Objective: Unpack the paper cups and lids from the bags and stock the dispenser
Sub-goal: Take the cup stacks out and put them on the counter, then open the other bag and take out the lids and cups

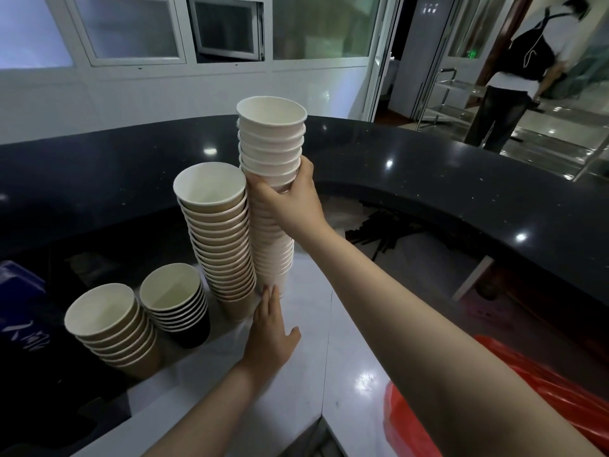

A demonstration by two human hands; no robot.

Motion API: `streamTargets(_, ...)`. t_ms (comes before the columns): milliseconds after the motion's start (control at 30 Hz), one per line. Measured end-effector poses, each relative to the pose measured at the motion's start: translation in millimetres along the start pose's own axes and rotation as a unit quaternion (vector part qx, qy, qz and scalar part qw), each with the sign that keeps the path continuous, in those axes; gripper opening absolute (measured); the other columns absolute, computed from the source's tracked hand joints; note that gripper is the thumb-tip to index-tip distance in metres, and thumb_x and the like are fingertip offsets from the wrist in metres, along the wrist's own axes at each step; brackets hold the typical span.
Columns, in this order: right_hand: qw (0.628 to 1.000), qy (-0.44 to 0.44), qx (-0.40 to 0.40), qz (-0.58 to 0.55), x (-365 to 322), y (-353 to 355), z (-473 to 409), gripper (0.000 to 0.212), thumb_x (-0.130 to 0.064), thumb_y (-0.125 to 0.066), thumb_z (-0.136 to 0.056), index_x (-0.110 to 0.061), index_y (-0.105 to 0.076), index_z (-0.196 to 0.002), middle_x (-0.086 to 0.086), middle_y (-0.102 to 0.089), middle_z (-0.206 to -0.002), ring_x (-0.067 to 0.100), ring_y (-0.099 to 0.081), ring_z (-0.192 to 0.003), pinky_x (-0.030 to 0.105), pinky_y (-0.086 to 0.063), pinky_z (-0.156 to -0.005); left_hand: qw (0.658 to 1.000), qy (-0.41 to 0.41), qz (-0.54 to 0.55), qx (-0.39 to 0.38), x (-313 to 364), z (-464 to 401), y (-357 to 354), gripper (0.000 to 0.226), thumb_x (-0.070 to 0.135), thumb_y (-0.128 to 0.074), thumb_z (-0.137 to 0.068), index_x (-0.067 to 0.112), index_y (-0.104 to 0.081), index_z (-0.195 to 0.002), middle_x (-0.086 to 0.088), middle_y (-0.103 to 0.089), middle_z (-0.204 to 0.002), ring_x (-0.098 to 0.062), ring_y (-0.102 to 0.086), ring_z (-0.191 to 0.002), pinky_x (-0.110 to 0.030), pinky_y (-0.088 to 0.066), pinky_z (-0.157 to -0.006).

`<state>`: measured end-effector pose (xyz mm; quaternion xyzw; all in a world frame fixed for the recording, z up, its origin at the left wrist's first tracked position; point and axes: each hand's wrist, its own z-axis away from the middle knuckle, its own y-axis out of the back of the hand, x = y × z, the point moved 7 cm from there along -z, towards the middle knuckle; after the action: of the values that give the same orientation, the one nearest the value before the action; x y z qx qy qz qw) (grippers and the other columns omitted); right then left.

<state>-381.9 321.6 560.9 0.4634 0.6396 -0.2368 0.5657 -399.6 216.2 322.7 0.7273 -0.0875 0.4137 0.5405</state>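
In the head view, the person is holding a tall stack of white cups (271, 150) upright, its long axis near vertical and leaning slightly left, touching the taller kraft stack (220, 235) beside it. The right hand (290, 199) is wrapping the stack's upper half, fingers and thumb curled round it. The left hand (268, 331) is reaching to the stack's foot on the pale counter (333, 341), fingers straight and together against the lowest cups, thumb spread. The right arm is stretching forward and up; the left is lying lower and nearer the base. Any lowering or steadying probably hinges on keeping that axis plumb.
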Motion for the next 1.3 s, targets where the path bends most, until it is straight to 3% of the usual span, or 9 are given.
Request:
streamTargets(233,0.999,0.022,0.009,0.033,-5,12,2,0.082,-0.049,-0.078,-0.079,-0.020,-0.033,-0.142,-0.004,-0.055,-0.128,0.013,-0.057,-0.110,0.030,-0.049,-0.084,1.000,-0.005,0.009,-0.019,2,-1,3,0.092,0.018,-0.069,-0.087,0.006,-0.009,-0.156,-0.010,-0.010,-0.165,-0.027,-0.016,-0.150,-0.029,-0.016,-0.118)
streamTargets(467,0.999,0.017,0.009,0.035,0,18,3,0.087,-0.052,-0.078,-0.078,-0.021,-0.031,-0.144,-0.004,-0.054,-0.131,0.014,-0.056,-0.115,0.033,-0.051,-0.089,0.999,-0.002,-0.015,-0.038,3,-1,5,0.091,0.029,-0.060,-0.084,0.005,-0.010,-0.156,-0.012,-0.012,-0.164,-0.028,-0.018,-0.150,-0.031,-0.015,-0.119)
streamTargets(567,0.999,0.017,-0.009,0.039,3,17,5,0.088,-0.051,-0.077,-0.079,-0.022,-0.027,-0.146,-0.003,-0.052,-0.135,0.014,-0.055,-0.117,0.033,-0.050,-0.091,0.998,-0.002,-0.030,-0.049,3,1,3,0.088,0.024,-0.064,-0.088,0.005,-0.011,-0.156,-0.013,-0.012,-0.164,-0.029,-0.018,-0.150,-0.031,-0.015,-0.119)
streamTargets(667,0.998,-0.002,-0.028,0.062,11,19,11,0.095,-0.064,-0.071,-0.076,-0.023,-0.024,-0.148,-0.001,-0.052,-0.140,0.018,-0.055,-0.123,0.042,-0.051,-0.099,0.995,-0.009,-0.074,-0.067,4,0,1,0.083,0.030,-0.060,-0.092,0.011,-0.010,-0.156,-0.011,-0.010,-0.165,-0.026,-0.016,-0.150,-0.035,-0.015,-0.121)
streamTargets(733,0.992,-0.011,-0.038,0.119,18,26,21,0.102,-0.074,-0.061,-0.078,-0.024,-0.016,-0.154,0.004,-0.039,-0.155,0.024,-0.043,-0.138,0.049,-0.044,-0.108,0.984,-0.017,-0.147,-0.097,5,1,1,0.079,0.037,-0.051,-0.097,0.017,-0.005,-0.158,-0.007,-0.002,-0.166,-0.025,-0.010,-0.152,-0.037,-0.012,-0.122)
streamTargets(800,0.979,0.003,-0.042,0.199,29,39,36,0.094,-0.072,-0.051,-0.087,-0.021,-0.014,-0.157,0.003,-0.027,-0.161,0.023,-0.029,-0.146,0.046,-0.034,-0.115,0.967,-0.038,-0.220,-0.122,9,6,2,0.075,0.040,-0.045,-0.100,0.020,-0.001,-0.158,-0.005,0.003,-0.166,-0.025,-0.006,-0.152,-0.039,-0.011,-0.122)
streamTargets(967,0.920,0.031,-0.072,0.383,81,83,84,0.065,-0.055,-0.041,-0.100,-0.018,-0.032,-0.152,0.000,-0.037,-0.156,0.019,-0.029,-0.144,0.038,-0.021,-0.119,0.952,-0.090,-0.274,-0.107,33,24,4,0.073,0.042,-0.049,-0.098,0.022,-0.011,-0.158,-0.006,-0.007,-0.166,-0.026,-0.010,-0.152,-0.041,-0.015,-0.121)
streamTargets(1133,0.870,0.000,-0.090,0.485,131,133,141,0.055,-0.049,-0.044,-0.100,-0.015,-0.045,-0.143,0.003,-0.046,-0.146,0.025,-0.035,-0.137,0.037,-0.022,-0.115,0.959,-0.130,-0.223,-0.118,66,39,-13,0.064,0.040,-0.048,-0.098,0.025,-0.024,-0.155,-0.002,-0.019,-0.164,-0.023,-0.015,-0.151,-0.040,-0.014,-0.121)
streamTargets(1300,0.805,-0.026,-0.076,0.588,152,189,202,0.039,-0.038,-0.060,-0.089,-0.011,-0.066,-0.116,0.009,-0.061,-0.125,0.031,-0.052,-0.123,0.048,-0.027,-0.114,0.949,-0.202,-0.195,-0.143,113,61,-44,0.066,0.050,-0.034,-0.087,0.022,-0.047,-0.145,-0.004,-0.041,-0.154,-0.024,-0.036,-0.142,-0.040,-0.028,-0.116)
